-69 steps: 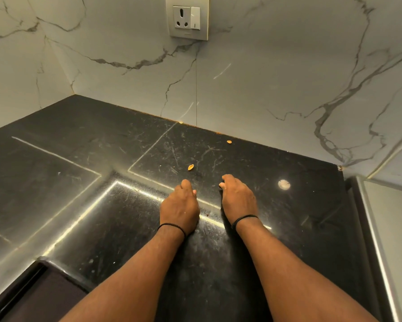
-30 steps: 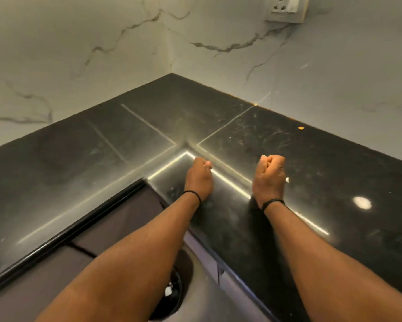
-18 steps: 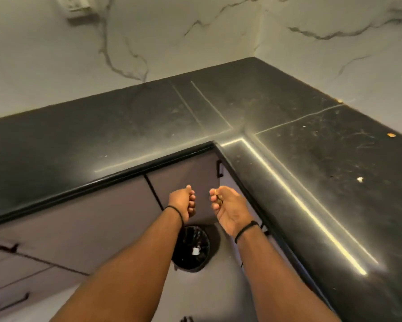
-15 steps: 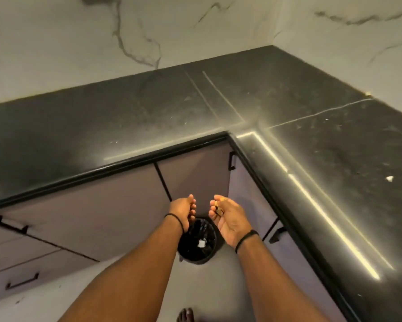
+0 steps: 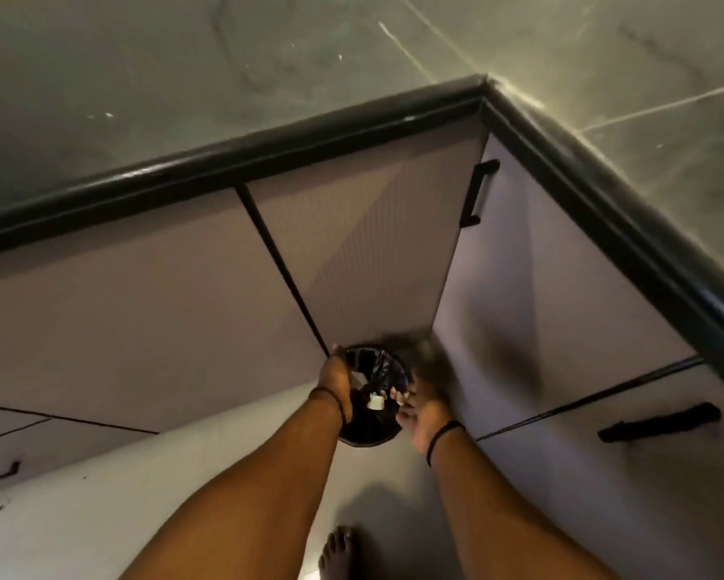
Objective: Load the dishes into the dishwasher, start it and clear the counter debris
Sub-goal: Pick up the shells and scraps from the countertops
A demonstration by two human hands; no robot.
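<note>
Both hands have dropped from desk height to the black bin [image 5: 368, 395] on the floor by the inner cabinet corner. Left hand [image 5: 336, 380] hangs over the bin's left rim, its grasp unreadable. Right hand [image 5: 425, 412] sits at the right rim, fingers loosely spread; any crumbs are too small to see. Debris dumping looks underway; next, return to the desk [image 5: 142, 77].

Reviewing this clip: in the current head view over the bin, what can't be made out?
- Debris: head view, too small and blurred; none visible at the right hand or left hand.
- Both hands' grip: motion blur; open or shut unclear.
- Bin contents: dark liner, partly behind the hands; only a white scrap shows.
- Dishwasher: not in frame.
- Countertop: cut off by the edges.
</note>
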